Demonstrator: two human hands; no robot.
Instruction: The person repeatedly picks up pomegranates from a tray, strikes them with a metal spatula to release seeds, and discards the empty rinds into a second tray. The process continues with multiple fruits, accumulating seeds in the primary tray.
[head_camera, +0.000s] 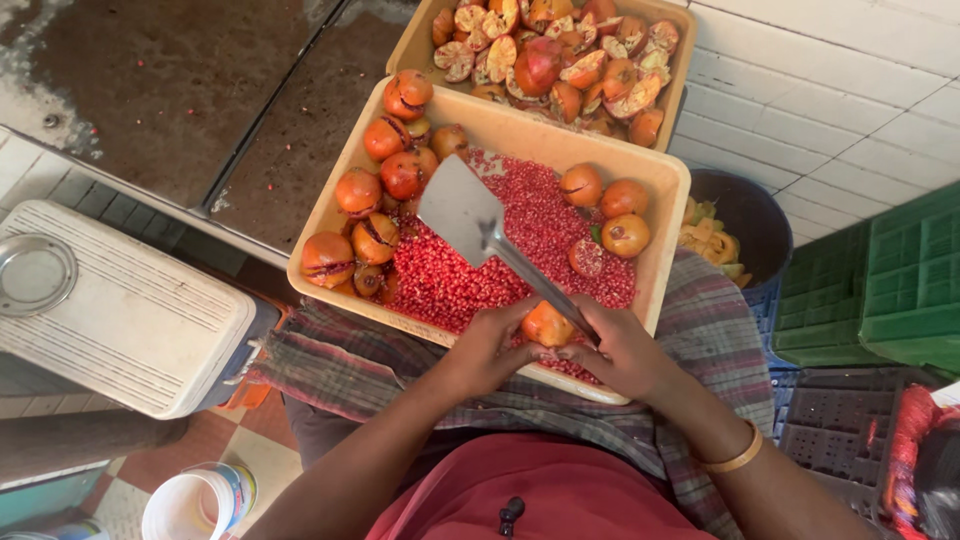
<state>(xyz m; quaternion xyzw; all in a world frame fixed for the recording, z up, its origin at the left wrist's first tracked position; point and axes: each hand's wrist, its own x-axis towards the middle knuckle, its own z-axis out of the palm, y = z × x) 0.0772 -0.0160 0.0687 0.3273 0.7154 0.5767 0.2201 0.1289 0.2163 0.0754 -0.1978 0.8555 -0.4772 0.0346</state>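
Both hands meet over the near edge of a tan plastic tray (672, 190) resting on my lap. My left hand (487, 350) cups an orange-red pomegranate (546, 324) from the left. My right hand (620, 350) touches the same fruit from the right and also grips the handle of a metal spatula (462, 212), whose flat blade sticks out over the tray. A heap of red pomegranate seeds (530, 225) fills the tray's middle. Whole and split pomegranates (378, 190) line its left side, and a few more pomegranates (606, 205) sit at the right.
A second tan tray (408, 50) with emptied pomegranate husks lies beyond the first. A dark bucket (752, 215) of peels stands to the right, green crates (900, 280) beyond it. A white cooler box (120, 310) is at left, a white cup (195, 505) on the tiled floor.
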